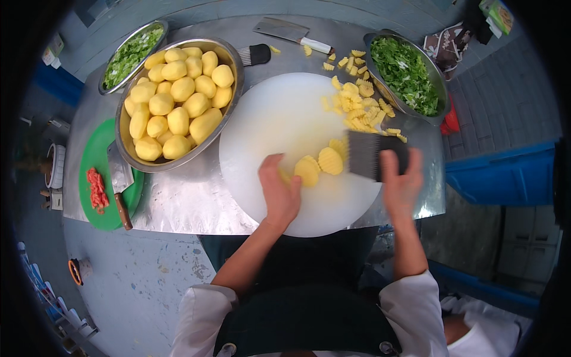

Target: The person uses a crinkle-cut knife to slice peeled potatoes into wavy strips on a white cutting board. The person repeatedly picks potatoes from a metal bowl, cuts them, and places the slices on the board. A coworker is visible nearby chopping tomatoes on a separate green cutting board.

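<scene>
A round white cutting board (267, 120) lies in front of me. My right hand (401, 183) holds a crinkle cutter (365, 156) by its black handle, its ridged metal blade over the board's right side. My left hand (281, 192) rests on the board, fingers curved around a piece of potato that it mostly hides. Between the hands lie several ridged potato slices (307, 171). Cut crinkle potato pieces (357, 105) are heaped at the board's upper right and spill onto the metal table (178, 201).
A metal bowl of peeled potatoes (238, 80) stands upper left, a second crinkle cutter (256, 54) beside it. Bowls of chopped greens (403, 76) stand at both back corners. A cleaver (285, 31) lies at the back, another (119, 172) on a green board (96, 138) with chopped red food (97, 189).
</scene>
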`<state>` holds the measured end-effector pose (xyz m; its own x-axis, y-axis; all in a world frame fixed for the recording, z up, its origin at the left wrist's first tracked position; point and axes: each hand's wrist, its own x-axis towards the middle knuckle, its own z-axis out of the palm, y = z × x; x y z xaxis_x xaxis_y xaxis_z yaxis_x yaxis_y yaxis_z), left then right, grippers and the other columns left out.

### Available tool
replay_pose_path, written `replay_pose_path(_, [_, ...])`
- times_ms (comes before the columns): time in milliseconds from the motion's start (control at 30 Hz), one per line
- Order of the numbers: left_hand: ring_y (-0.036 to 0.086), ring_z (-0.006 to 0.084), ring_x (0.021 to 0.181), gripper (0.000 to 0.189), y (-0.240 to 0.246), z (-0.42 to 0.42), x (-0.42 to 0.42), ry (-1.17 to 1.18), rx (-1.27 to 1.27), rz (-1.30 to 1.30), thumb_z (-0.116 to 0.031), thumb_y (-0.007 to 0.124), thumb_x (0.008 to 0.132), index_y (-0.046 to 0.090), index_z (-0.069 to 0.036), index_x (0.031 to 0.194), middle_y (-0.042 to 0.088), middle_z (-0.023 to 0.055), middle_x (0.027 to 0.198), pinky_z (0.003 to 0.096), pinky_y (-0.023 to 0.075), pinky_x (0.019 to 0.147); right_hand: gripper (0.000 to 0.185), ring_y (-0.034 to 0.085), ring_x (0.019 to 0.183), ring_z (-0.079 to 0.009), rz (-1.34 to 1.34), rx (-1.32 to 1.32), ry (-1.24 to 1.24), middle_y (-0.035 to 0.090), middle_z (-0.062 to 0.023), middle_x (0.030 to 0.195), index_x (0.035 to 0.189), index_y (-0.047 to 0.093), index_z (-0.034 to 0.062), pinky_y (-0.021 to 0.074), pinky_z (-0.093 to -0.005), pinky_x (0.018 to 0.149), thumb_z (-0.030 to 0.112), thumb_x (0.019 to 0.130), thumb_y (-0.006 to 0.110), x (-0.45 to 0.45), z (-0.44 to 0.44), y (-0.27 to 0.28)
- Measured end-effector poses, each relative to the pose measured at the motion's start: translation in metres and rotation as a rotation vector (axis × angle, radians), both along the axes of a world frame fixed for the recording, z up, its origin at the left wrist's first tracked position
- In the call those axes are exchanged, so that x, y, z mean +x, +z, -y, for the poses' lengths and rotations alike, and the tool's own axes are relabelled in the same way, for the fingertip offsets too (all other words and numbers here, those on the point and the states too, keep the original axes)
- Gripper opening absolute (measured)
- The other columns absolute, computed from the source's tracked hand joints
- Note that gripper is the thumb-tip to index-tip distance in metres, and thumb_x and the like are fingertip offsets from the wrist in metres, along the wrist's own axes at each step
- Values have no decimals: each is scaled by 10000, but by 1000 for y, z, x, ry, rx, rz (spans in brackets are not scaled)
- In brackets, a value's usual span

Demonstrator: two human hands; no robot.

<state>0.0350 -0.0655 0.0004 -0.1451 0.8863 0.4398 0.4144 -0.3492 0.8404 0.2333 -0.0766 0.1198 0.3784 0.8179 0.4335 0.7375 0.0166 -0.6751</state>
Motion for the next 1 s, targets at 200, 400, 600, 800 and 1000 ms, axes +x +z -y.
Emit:
replay_pose_path(200, [529,328,1169,494,0,-52,68,-284,296,-810,-345,706,815,585,-140,1247,563,121,1255,479,405,1036,351,602,828,-141,-513,153,-222,640,-89,933,1069,586,-30,511,-306,743,280,947,696,93,23,-3])
replay_pose_path(400, [591,272,1040,299,-4,-95,53,-448,125,-918,-277,711,787,650,-118,1032,611,70,1196,435,490,846,295,560,799,-117,-344,7,-189,627,-60,870,1010,585,-16,482,-270,726,245,941,704,105,45,-34])
replay_pose_path(600, [597,298,1106,298,20,-118,17,-277,180,-1154,-169,739,772,676,-94,1054,657,88,1161,436,489,929,248,580,800,-115,-361,-87,-140,653,-64,866,1007,594,-14,489,-272,732,195,933,706,88,29,-32])
replay_pose_path(800, [606,305,1075,312,-8,-90,82,-661,-18,-528,-61,697,802,672,-56,1112,647,111,1166,386,500,945,230,635,760,-147,-262,65,-24,671,-94,822,1033,596,3,509,-297,691,182,931,700,82,28,-31])
replay_pose_path(1000, [613,303,962,221,-14,-11,47,-514,109,-333,-2,720,759,685,-42,973,661,99,1041,386,532,828,305,664,636,-397,204,-304,135,656,-176,688,1061,533,68,517,-458,548,303,931,677,42,12,-30])
